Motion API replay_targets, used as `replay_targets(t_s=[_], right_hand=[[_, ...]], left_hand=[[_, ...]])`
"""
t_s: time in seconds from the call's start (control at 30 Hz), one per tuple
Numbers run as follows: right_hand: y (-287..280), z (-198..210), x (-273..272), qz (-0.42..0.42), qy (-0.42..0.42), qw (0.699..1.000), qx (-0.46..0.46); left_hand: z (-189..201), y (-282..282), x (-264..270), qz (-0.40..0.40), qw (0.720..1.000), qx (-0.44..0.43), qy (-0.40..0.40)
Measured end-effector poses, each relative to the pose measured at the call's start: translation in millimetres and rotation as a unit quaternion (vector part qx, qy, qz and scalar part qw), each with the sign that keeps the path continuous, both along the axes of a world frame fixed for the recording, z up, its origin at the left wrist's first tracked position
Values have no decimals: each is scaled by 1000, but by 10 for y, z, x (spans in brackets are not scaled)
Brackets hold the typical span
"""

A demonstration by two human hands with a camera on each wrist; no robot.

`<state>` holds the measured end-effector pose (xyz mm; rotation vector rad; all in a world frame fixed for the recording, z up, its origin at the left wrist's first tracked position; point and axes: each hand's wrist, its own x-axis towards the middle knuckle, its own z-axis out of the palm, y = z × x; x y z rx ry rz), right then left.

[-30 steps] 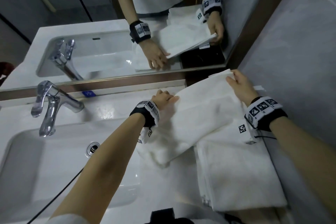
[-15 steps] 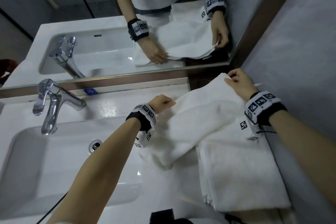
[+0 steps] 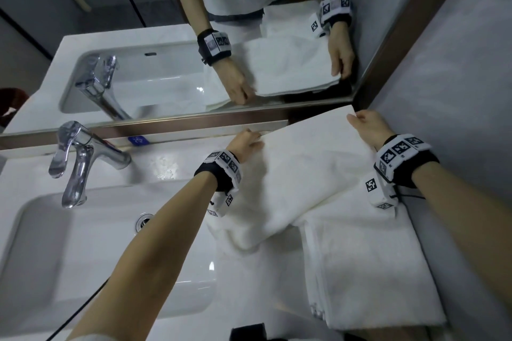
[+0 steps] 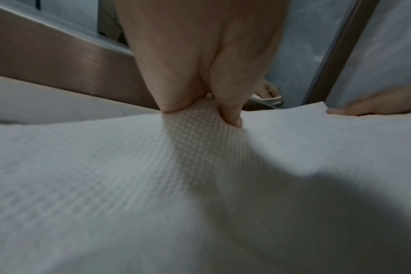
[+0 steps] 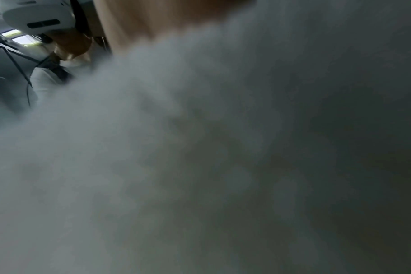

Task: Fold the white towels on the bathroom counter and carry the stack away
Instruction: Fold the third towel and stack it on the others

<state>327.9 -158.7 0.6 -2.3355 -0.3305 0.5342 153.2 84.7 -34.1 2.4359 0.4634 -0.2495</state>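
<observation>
white waffle-weave towel [image 3: 299, 174] lies half-folded and rumpled on the counter [image 3: 171, 166] overlapping the folded stack [image 3: 368, 271], left hand [image 3: 246, 144] pinching its far edge, right hand [image 3: 368, 127] gripping the far corner.

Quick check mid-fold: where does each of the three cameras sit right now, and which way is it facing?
Head: looks down at the counter; both forearms show, left hand and right hand at the far edge of the towel.
Left wrist: looks along the left hand pinching the towel, toward the mirror frame.
Right wrist: nearly buried in blurred towel; only a strip of skin at top.
Shared: head and left wrist views both show the right hand.
</observation>
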Motion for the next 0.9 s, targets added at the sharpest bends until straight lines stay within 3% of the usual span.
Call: replay_targets(t_s=[0.2, 0.37, 0.43, 0.57, 0.7, 0.83, 0.9], right_hand=[[-9, -76, -53, 13, -8, 998, -58], [-144, -97, -56, 12, 72, 993, -93], [-193, -99, -79, 11, 106, 988, -111], [-234, -22, -132, 34, 128, 977, -166], [-232, 8, -182, 51, 95, 979, -174], [-171, 39, -188, 20, -11, 995, -98], [-125, 73, -172, 12, -43, 997, -62]], left_hand=[[-100, 18, -80, 9, 999, 8, 37], [-162, 410, -522, 22, 985, 79, 149], [-196, 594, -757, 50, 984, 66, 159], [-255, 806, -1118, 137, 983, -30, 123], [-260, 721, -1197, 266, 929, -242, 86], [-191, 617, -1005, 335, 926, -172, -37], [-123, 555, -895, 390, 899, -169, -111]])
